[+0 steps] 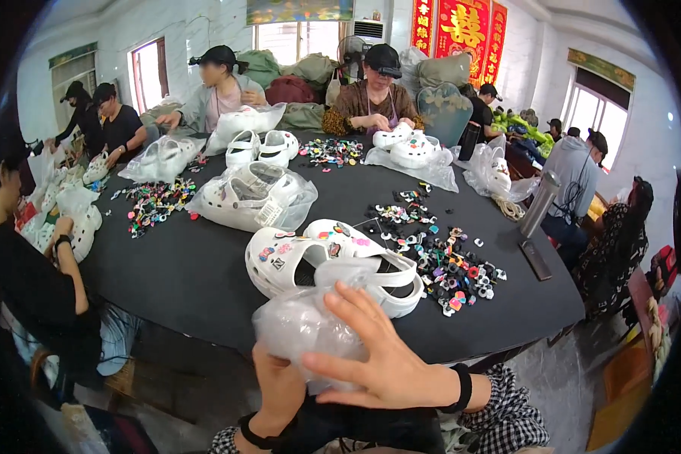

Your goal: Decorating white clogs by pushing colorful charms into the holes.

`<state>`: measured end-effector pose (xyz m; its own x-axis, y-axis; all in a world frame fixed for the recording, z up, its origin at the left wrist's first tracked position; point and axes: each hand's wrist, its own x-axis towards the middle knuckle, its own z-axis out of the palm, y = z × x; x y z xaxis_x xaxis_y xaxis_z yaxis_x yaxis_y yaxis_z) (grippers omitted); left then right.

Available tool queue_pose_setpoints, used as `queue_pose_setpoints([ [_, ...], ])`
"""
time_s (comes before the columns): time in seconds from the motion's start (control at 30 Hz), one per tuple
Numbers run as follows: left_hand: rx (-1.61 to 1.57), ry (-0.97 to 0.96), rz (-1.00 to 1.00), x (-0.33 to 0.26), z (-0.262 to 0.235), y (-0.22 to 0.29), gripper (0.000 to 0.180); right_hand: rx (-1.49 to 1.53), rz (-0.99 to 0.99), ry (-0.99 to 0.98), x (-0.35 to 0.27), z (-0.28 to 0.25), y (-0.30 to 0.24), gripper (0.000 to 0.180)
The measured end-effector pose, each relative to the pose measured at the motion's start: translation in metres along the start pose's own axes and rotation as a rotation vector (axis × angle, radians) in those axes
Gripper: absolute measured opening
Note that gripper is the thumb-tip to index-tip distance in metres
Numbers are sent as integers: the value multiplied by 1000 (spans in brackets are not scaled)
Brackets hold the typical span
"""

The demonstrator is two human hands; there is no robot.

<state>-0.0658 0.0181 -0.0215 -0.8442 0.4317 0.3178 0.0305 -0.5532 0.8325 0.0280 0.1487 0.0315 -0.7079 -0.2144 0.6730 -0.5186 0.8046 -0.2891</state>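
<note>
A clear plastic bag (291,327), crumpled and puffed up, is between my hands at the table's near edge. My left hand (278,384) is closed on its lower left side, the fingers partly hidden. Spread over the bag's right side is my right hand (382,354), fingers apart and touching the plastic. Just beyond lies a pair of white clogs (276,256) with colourful charms on their uppers. The bag covers part of the nearer clog. To their right spreads a pile of loose charms (461,272).
A bagged pair of white clogs (253,193) sits farther back on the black table (174,265). More charm piles (155,203) lie around. A steel flask (541,204) and a phone (535,259) are at the right edge. Co-workers (382,98) sit around, some handling clogs.
</note>
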Motion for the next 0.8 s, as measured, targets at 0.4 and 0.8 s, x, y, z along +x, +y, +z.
queue_pose_setpoints([
  [0.4, 1028, -343, 520, 32, 2, -42, 57, -353, 105, -144, 51, -77, 46, 60],
  [0.8, 1083, -211, 643, 16, -4, -71, 42, -307, -79, -619, 91, 10, 105, 41],
])
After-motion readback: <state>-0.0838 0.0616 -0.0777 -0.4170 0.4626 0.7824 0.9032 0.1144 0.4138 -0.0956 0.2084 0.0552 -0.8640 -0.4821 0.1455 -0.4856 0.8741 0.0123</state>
